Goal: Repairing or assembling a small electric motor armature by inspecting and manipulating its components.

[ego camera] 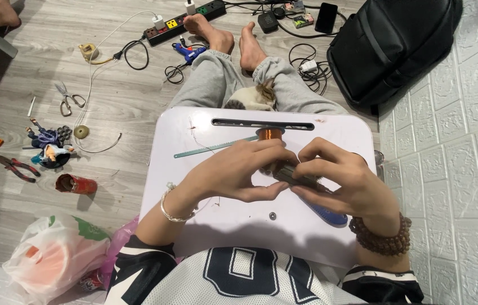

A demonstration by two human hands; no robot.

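Both hands meet over a white lap tray resting on my legs. My left hand and my right hand both pinch a small dark grey cylindrical part between their fingertips. Just behind the fingers stands a spool of copper wire. A thin green ruler lies on the tray beyond my left hand. Under my right hand a blue flat tool pokes out. A small metal washer lies on the tray near my chest.
On the wooden floor to the left lie scissors, red-handled pliers, a red can, a plastic bag and a blue glue gun. A power strip sits ahead, a black backpack right.
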